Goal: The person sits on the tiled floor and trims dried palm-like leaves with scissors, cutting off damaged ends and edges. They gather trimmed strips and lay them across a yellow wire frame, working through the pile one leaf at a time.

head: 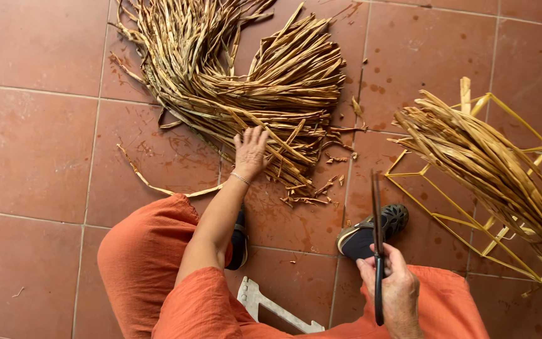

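- Nearest, the right hand [396, 290] is closed round the handles of long scissors [377, 242], blades shut and pointing away over a dark shoe [371, 233].
- A white stool [271, 307] edge shows between the orange-clad knees.
- The left hand [250, 152], fingers spread open, presses flat on the near edge of a heap of dried palm leaves [246, 75] on the tiled floor [32, 144] (clippings scattered beside it).
- Right, well apart, another leaf bundle [490, 169] lies across a yellow wire frame [453, 220].
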Action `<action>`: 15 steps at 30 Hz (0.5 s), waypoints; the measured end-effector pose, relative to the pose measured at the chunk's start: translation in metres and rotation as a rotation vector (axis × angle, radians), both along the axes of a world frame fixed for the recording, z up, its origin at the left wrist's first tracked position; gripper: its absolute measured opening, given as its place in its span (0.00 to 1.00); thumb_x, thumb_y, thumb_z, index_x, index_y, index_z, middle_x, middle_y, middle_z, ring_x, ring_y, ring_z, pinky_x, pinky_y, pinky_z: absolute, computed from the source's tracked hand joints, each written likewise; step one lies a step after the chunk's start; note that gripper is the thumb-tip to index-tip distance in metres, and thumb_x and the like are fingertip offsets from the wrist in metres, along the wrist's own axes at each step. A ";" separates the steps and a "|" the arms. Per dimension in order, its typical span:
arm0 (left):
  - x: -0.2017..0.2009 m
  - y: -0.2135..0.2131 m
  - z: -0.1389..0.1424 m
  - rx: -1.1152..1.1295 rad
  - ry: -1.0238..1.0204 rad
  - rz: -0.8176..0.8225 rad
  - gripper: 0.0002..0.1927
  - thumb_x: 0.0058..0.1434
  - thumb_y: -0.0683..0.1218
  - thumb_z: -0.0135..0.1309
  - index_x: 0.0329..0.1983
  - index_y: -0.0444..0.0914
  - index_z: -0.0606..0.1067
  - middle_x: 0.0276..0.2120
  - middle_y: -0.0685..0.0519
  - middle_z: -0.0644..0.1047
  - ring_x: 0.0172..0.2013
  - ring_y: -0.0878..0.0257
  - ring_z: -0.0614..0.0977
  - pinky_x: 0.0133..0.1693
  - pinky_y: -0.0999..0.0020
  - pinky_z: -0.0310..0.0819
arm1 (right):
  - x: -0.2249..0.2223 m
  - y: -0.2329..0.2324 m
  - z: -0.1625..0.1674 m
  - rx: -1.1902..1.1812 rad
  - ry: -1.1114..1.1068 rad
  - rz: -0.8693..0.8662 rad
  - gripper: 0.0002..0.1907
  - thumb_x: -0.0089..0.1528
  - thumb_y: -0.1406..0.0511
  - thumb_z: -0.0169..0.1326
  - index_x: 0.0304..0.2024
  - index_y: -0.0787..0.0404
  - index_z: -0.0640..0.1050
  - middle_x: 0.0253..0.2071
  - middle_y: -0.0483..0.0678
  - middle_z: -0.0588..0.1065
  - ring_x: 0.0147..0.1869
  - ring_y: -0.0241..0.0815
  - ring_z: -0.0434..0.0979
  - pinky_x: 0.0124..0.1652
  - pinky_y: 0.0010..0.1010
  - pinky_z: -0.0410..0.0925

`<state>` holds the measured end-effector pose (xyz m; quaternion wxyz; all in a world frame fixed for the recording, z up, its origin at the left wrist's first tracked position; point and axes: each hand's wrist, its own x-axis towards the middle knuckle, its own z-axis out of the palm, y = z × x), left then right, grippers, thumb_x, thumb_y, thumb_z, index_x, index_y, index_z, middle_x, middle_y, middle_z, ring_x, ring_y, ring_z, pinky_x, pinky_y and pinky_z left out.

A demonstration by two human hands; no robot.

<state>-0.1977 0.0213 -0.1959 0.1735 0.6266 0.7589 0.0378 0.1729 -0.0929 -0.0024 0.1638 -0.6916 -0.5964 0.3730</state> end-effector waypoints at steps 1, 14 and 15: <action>0.002 0.002 -0.001 -0.037 0.019 -0.046 0.52 0.46 0.49 0.68 0.73 0.45 0.56 0.73 0.49 0.54 0.73 0.49 0.53 0.69 0.35 0.42 | 0.000 0.002 -0.002 0.004 0.004 -0.001 0.24 0.54 0.67 0.66 0.52 0.66 0.77 0.28 0.46 0.81 0.29 0.33 0.81 0.31 0.27 0.74; 0.004 0.037 -0.035 0.018 0.299 -0.170 0.50 0.55 0.46 0.58 0.78 0.41 0.48 0.69 0.39 0.55 0.71 0.43 0.53 0.69 0.36 0.30 | -0.015 0.005 -0.003 -0.085 0.046 -0.014 0.28 0.52 0.68 0.68 0.54 0.68 0.75 0.29 0.46 0.82 0.33 0.30 0.82 0.35 0.24 0.75; 0.002 0.040 -0.036 0.016 0.253 -0.162 0.48 0.55 0.46 0.57 0.77 0.38 0.51 0.65 0.39 0.60 0.69 0.43 0.57 0.68 0.35 0.31 | -0.015 0.005 -0.004 -0.058 0.051 0.014 0.28 0.52 0.68 0.68 0.54 0.69 0.75 0.29 0.46 0.82 0.34 0.30 0.82 0.37 0.23 0.75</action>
